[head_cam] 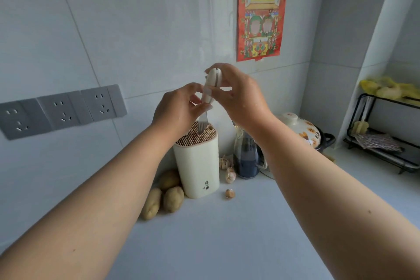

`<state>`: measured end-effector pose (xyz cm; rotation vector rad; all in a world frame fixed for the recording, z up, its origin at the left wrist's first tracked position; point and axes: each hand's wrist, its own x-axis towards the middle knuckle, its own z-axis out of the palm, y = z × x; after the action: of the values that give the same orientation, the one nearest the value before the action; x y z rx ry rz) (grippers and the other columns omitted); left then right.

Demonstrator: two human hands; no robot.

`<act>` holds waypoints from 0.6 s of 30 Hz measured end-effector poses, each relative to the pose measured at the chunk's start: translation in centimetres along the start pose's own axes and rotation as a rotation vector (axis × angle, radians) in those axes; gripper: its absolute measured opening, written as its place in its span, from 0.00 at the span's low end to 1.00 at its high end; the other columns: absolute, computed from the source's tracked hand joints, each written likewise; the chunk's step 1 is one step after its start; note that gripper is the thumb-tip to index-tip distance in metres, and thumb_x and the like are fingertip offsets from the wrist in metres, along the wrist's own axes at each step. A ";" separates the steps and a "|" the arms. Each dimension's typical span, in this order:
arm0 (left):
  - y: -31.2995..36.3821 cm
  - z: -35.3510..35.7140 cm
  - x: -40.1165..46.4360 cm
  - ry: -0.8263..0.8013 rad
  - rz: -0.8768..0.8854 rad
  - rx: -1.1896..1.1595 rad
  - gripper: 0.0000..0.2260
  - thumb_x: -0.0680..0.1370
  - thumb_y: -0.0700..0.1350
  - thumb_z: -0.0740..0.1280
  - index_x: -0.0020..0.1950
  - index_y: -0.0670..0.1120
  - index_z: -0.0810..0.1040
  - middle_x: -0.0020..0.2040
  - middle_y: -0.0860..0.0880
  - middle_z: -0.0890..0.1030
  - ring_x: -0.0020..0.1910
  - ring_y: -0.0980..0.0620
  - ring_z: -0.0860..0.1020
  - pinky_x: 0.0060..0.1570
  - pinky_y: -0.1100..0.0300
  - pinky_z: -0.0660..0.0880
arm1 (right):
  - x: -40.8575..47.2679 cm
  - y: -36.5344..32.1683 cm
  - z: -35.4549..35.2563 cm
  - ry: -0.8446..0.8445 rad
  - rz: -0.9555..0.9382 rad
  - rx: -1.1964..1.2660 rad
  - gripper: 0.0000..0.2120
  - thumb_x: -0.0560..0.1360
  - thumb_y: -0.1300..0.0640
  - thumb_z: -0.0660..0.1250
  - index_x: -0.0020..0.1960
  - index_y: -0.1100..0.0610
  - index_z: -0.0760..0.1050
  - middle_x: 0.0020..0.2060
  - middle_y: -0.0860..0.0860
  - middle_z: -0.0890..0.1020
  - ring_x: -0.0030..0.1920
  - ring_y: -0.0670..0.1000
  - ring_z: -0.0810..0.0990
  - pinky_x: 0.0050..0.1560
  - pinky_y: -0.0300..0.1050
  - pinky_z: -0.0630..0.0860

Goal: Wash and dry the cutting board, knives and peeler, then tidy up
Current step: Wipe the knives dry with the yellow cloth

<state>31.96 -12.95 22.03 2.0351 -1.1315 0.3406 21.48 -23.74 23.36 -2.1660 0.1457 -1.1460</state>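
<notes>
now both hands [204, 98] hold the knife [210, 88], blade entering the knife block [197, 166].

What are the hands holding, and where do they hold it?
Both hands hold a knife by its cream handle: the right hand near the top end, the left hand lower down. Its blade enters the knife holder.

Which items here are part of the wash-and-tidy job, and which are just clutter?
In the job:
- knife, cream handle, blade tip entering the block
- knife block
- left hand and right hand, both gripping the knife

Lying about:
- potatoes beside the block
- garlic
- jug
- clay pot
- rack
- sockets
- wall poster
</notes>
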 end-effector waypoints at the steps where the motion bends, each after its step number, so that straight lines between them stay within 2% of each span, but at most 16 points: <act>1: -0.1 0.1 0.0 0.003 -0.005 0.007 0.12 0.73 0.53 0.72 0.55 0.55 0.78 0.45 0.55 0.83 0.45 0.54 0.82 0.51 0.53 0.78 | 0.1 0.0 0.1 -0.002 0.001 -0.006 0.14 0.73 0.59 0.70 0.58 0.55 0.76 0.48 0.48 0.82 0.51 0.46 0.80 0.52 0.49 0.79; 6: -0.2 0.0 0.3 0.038 -0.014 0.016 0.11 0.73 0.54 0.72 0.53 0.57 0.78 0.44 0.56 0.83 0.43 0.55 0.82 0.50 0.53 0.78 | 0.5 -0.1 0.2 0.015 -0.007 -0.008 0.14 0.73 0.59 0.70 0.58 0.55 0.76 0.48 0.49 0.82 0.51 0.47 0.81 0.51 0.49 0.79; 10: 0.2 -0.3 0.4 0.069 0.003 0.026 0.12 0.73 0.55 0.72 0.54 0.56 0.78 0.45 0.55 0.83 0.43 0.54 0.81 0.49 0.55 0.78 | 0.7 -0.3 -0.1 0.042 -0.017 0.012 0.14 0.73 0.60 0.70 0.58 0.55 0.76 0.46 0.47 0.82 0.49 0.45 0.81 0.51 0.45 0.79; 15: 0.0 0.0 0.1 0.060 -0.018 0.053 0.12 0.73 0.56 0.71 0.54 0.57 0.77 0.44 0.57 0.82 0.44 0.55 0.81 0.49 0.54 0.78 | 0.6 -0.1 0.1 0.031 -0.016 0.001 0.14 0.72 0.59 0.70 0.57 0.55 0.76 0.47 0.49 0.83 0.50 0.47 0.81 0.51 0.51 0.79; 18: -0.1 0.2 -0.1 0.058 -0.028 0.060 0.11 0.73 0.56 0.71 0.54 0.57 0.77 0.44 0.57 0.82 0.44 0.55 0.81 0.49 0.53 0.78 | 0.5 0.1 0.3 0.018 -0.008 -0.004 0.14 0.72 0.58 0.70 0.58 0.56 0.76 0.48 0.49 0.83 0.50 0.47 0.81 0.52 0.50 0.79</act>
<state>31.99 -12.99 21.81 2.0783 -1.0682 0.4212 22.05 -23.85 23.55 -2.1617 0.1474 -1.1707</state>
